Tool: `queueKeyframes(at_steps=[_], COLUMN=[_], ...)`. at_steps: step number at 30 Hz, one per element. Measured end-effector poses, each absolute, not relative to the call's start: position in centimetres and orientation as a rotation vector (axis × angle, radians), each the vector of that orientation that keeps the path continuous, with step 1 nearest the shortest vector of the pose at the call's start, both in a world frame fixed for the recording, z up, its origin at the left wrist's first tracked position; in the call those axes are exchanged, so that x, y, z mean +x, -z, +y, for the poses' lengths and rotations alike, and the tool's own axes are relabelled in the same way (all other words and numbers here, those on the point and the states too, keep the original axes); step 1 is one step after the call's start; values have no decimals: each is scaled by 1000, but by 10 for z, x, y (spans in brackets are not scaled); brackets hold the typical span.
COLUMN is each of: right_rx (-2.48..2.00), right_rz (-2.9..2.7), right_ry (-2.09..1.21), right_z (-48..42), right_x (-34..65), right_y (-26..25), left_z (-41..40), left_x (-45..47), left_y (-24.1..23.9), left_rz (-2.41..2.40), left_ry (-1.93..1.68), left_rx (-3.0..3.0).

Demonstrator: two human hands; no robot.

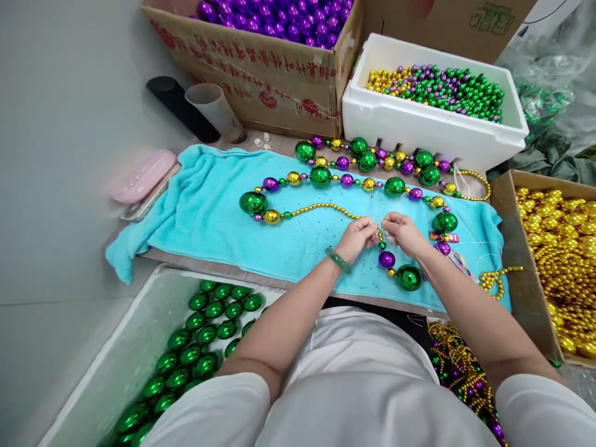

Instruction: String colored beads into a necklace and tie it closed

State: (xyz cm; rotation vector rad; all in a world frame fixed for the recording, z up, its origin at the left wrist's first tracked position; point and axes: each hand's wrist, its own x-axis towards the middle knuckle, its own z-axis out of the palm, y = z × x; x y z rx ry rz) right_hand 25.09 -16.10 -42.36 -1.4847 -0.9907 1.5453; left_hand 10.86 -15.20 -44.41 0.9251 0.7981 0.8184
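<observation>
A bead necklace (pixel 395 187) of large green, purple and gold balls lies in a loop on a turquoise towel (pixel 218 230). My left hand (pixel 359 239), with a green bangle on the wrist, pinches the necklace where its small gold beads meet the larger ones. Close beside it, my right hand (pixel 401 232) is closed in a pinch just right of the same beads; what its fingertips hold is too small to make out. Below the hands, a purple ball (pixel 386 259) and a big green ball (pixel 408 277) of the strand rest on the towel.
Behind the towel lies another beaded strand (pixel 367 161), before a white foam box (pixel 419 124) of mixed beads and a carton (pixel 279 81) of purple balls. Gold beads fill a right-hand carton (pixel 507 248). Green balls sit in a white bin (pixel 116 354) at lower left. Scissors (pixel 459 264) lie right.
</observation>
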Motion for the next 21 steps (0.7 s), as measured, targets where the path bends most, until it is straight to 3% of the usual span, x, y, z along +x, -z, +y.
queueKeyframes(at_steps=[4, 10, 17, 21], right_rx=[-1515, -1390, -1161, -1017], right_rz=[-1074, -1376, -1313, -1355], right_ry=[-1542, -1383, -1330, -1328], right_z=[-165, -163, -151, -143], right_x=[256, 249, 242, 233], right_y=[420, 389, 329, 294], left_z=[-150, -132, -133, -142], left_x=[107, 91, 91, 95], left_y=[445, 414, 379, 362], left_rz=[801, 908, 661, 803], left_ry=[-814, -1128, -955, -1079], left_rx=[985, 1419, 1440, 1626])
